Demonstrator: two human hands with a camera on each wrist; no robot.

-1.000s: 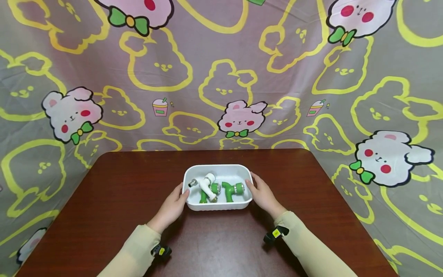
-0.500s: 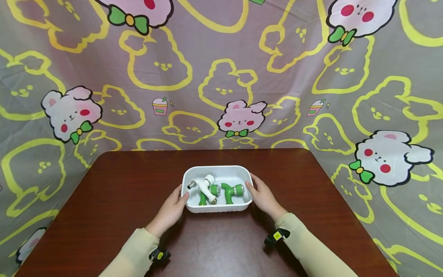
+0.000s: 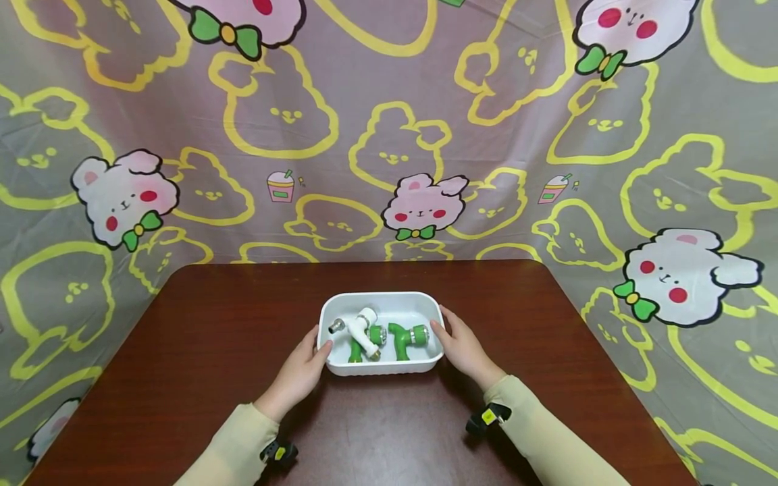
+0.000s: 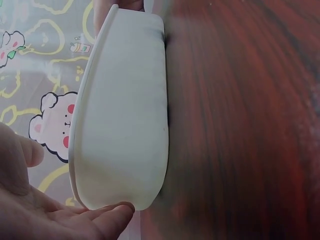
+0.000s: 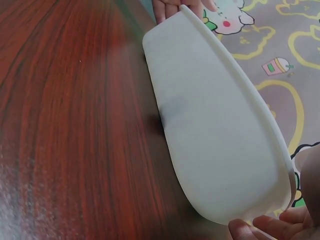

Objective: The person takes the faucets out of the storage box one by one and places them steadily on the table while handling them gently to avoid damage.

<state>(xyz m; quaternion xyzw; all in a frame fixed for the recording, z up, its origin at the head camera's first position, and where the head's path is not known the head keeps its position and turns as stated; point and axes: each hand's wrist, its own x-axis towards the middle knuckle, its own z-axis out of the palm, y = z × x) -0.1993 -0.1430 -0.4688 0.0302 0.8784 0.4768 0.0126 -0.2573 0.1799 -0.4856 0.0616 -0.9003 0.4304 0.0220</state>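
Observation:
A white plastic tub (image 3: 383, 368) sits low at the middle of the table, held from both ends. My left hand (image 3: 296, 372) grips its left end, thumb at the rim and fingers on the outside wall. My right hand (image 3: 467, 347) holds the right end the same way. Inside the tub, a white tap (image 3: 360, 332) with a metal spout end lies across a green tap (image 3: 355, 352), partly hiding it. Another green tap (image 3: 401, 339) lies apart on the right. Both wrist views show the tub's long outer side (image 4: 120, 110) close against the tabletop; its contents are hidden there.
The dark reddish-brown wooden table (image 3: 243, 304) has rounded far corners. A patterned cloth (image 3: 340, 135) with cartoon bears and rabbits hangs behind the table and along both sides. Black straps with small devices (image 3: 488, 417) are on both sleeves.
The tub has shifted slightly toward me, both hands moving along with it. The grip at each end is unchanged, and the taps lie in the same arrangement.

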